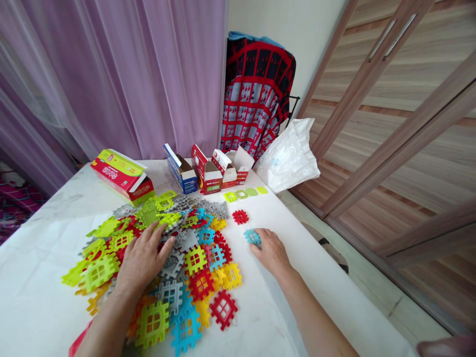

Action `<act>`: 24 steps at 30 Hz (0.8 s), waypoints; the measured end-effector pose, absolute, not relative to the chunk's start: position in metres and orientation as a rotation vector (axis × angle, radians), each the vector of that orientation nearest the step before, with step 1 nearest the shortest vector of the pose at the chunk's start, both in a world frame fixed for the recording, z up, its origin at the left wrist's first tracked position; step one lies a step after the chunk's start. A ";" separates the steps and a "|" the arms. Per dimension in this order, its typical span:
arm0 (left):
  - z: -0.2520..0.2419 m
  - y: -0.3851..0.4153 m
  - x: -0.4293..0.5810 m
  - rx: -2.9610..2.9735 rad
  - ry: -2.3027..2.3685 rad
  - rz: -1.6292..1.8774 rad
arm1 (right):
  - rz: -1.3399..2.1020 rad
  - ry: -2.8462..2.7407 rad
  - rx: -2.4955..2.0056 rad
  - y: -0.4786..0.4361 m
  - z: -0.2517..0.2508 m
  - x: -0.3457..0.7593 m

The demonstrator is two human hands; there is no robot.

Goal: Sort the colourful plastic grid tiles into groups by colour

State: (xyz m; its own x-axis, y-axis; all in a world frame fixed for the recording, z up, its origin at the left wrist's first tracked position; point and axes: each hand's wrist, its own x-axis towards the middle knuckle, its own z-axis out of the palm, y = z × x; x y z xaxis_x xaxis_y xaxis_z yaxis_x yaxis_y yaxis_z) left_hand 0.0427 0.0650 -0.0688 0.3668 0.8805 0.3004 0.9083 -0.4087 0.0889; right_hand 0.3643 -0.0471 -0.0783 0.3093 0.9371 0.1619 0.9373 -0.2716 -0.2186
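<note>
A heap of square plastic interlocking tiles in lime green, grey, red, blue, yellow and orange covers the left and middle of the table (pixel 33 277). My left hand (pixel 145 258) rests over the heap with its fingers apart, the fingertips close to a lime green tile (pixel 170 218). To the right of the heap, my right hand (pixel 273 250) has its fingers on a blue tile (pixel 252 237) at the table surface. Just beyond that lies a red tile (pixel 240 216). A row of several lime green tiles (pixel 251 192) lies farther back.
Open cardboard boxes stand at the back: a red and yellow box (pixel 122 176), a blue box (pixel 180 171), a red box (pixel 206 173) and a red-and-white one (pixel 232 171). A white plastic bag (pixel 290 156) hangs at the right edge. Wooden wardrobe doors (pixel 401 148) stand beyond.
</note>
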 end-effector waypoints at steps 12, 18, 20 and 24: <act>-0.061 0.060 0.046 -2.517 -1.700 -0.413 | -0.265 -1.602 -2.052 -0.047 -0.099 0.363; -0.061 0.059 0.047 -2.523 -1.708 -0.406 | 0.022 -1.617 -1.773 -0.045 -0.085 0.318; -0.061 0.059 0.046 -2.523 -1.713 -0.413 | 0.205 -1.658 -1.760 -0.044 -0.078 0.300; -0.061 0.059 0.046 -2.531 -1.709 -0.429 | 0.422 -1.650 -1.824 -0.038 -0.072 0.280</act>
State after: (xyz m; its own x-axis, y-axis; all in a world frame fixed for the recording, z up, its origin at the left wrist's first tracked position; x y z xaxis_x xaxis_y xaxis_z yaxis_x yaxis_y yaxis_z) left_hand 0.0462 0.0591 -0.0608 0.3477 0.9008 0.2601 0.9169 -0.3847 0.1063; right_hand 0.2795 -0.0377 -0.0722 0.1628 0.9709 0.1759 0.7674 -0.0125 -0.6411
